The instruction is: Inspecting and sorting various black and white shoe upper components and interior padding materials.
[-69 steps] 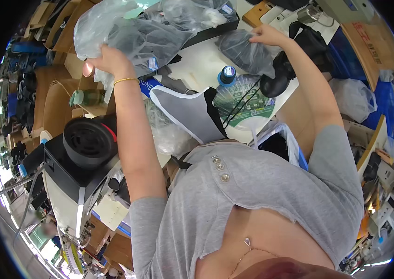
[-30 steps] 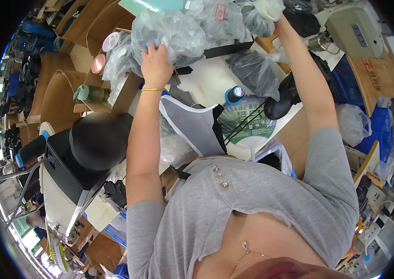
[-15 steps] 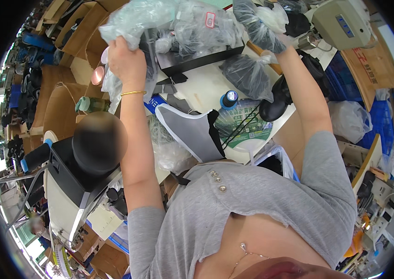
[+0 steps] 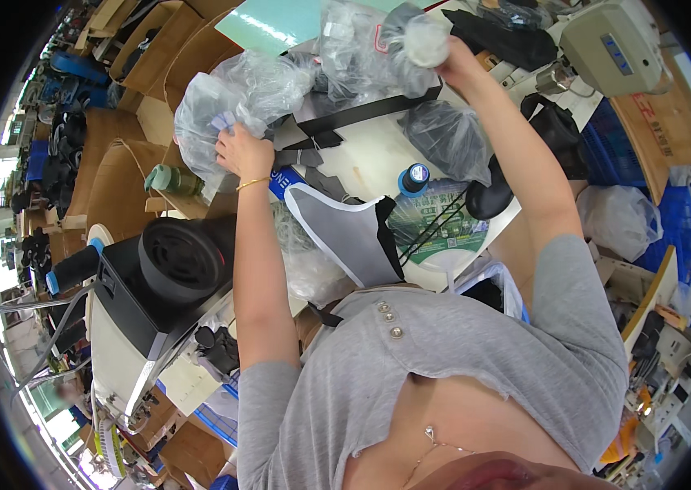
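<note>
My left hand (image 4: 245, 153) is closed on the near edge of a puffed clear plastic bag (image 4: 213, 96) at the back left of the table. My right hand (image 4: 461, 65) grips a clear plastic bag (image 4: 411, 45) with a bunched white end, its contents hard to make out. That bag is beside more filled clear bags (image 4: 345, 49) above a black tray (image 4: 370, 114). A clear bag of dark items (image 4: 447, 139) lies on the table below my right wrist. Nearer me rests a grey and black fabric piece (image 4: 337, 224) with white edging.
A blue-capped bottle or spool (image 4: 414, 178) stands on a green printed sheet (image 4: 439, 220). Black machine parts (image 4: 182, 257) are at the left, beside a green-lidded bottle (image 4: 172, 180) and open cardboard boxes (image 4: 117, 155). A beige machine head (image 4: 611, 53) stands at the far right.
My left hand has come nearer me, bringing the puffed bag down and exposing a pale green surface behind. My right hand has moved left with its bag, toward the filled bags.
</note>
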### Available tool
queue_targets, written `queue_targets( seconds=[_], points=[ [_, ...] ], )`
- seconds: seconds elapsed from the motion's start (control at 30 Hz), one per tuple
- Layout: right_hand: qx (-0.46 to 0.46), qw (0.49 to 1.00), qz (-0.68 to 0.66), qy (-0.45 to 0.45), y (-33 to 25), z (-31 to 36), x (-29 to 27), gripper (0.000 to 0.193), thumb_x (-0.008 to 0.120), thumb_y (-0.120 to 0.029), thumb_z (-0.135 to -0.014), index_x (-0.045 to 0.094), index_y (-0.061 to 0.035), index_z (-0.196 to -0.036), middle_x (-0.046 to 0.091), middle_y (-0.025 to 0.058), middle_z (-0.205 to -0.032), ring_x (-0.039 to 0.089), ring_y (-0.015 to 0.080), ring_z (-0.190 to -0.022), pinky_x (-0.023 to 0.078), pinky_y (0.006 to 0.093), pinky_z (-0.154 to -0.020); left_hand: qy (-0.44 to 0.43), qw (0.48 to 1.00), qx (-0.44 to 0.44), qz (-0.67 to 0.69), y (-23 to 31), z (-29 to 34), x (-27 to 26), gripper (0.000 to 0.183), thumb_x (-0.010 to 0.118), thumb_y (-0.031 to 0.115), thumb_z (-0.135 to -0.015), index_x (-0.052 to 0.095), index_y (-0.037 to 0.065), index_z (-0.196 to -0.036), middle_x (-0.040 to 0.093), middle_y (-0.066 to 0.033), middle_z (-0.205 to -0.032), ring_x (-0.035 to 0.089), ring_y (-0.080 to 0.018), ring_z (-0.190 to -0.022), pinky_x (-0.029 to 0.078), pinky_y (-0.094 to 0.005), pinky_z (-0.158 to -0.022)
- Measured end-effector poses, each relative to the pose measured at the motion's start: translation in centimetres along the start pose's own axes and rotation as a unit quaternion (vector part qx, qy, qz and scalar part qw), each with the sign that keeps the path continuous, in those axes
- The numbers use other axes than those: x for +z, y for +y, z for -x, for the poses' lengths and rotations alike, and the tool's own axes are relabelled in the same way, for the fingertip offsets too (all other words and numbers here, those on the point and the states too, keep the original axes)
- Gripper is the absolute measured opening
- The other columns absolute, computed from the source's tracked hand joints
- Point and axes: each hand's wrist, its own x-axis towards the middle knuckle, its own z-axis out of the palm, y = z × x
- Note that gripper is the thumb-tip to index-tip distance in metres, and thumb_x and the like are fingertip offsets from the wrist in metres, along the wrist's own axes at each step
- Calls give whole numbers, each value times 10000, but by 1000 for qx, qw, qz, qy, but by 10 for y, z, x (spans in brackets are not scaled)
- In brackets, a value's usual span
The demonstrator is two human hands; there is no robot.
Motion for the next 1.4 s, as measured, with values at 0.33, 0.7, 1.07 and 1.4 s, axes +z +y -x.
queue_targets(
  seconds=[0.33,0.7,1.07,1.4],
  points=[
    [-4,973,217,-74,33,51,137,434,715,-387,-795,650,-7,-995,649,80,-915,618,169,-786,507,283,-584,-36,760,92,642,62,49,-15,581,775,182,-765,496,-14,-1236,589,-122,-1168,576,-219,-1044,440,-342,-924],
    [-143,672,726,23,55,-24,35,431,674,-335,-760,629,-24,-1055,631,180,-1109,620,354,-968,490,441,-815,-24,615,-76,785,30,37,-4,319,706,54,-822,602,-1,-1118,635,-48,-1074,596,-121,-947,451,-267,-856],
    [-231,957,168,51,-117,-12,37,139,632,-131,-850,689,-14,-900,654,3,-782,554,74,-665,418,221,-613,126,823,68,550,69,1,-12,395,705,155,-758,562,-14,-1086,625,-187,-1074,607,-326,-984,458,-373,-847],
    [-273,878,392,28,-134,102,47,54,644,-69,-832,643,-17,-819,578,-33,-724,520,74,-674,411,218,-654,-186,796,159,554,89,41,-13,593,614,294,-882,409,1,-1355,438,-206,-1379,451,-304,-1253,434,-423,-982]
  ],
)
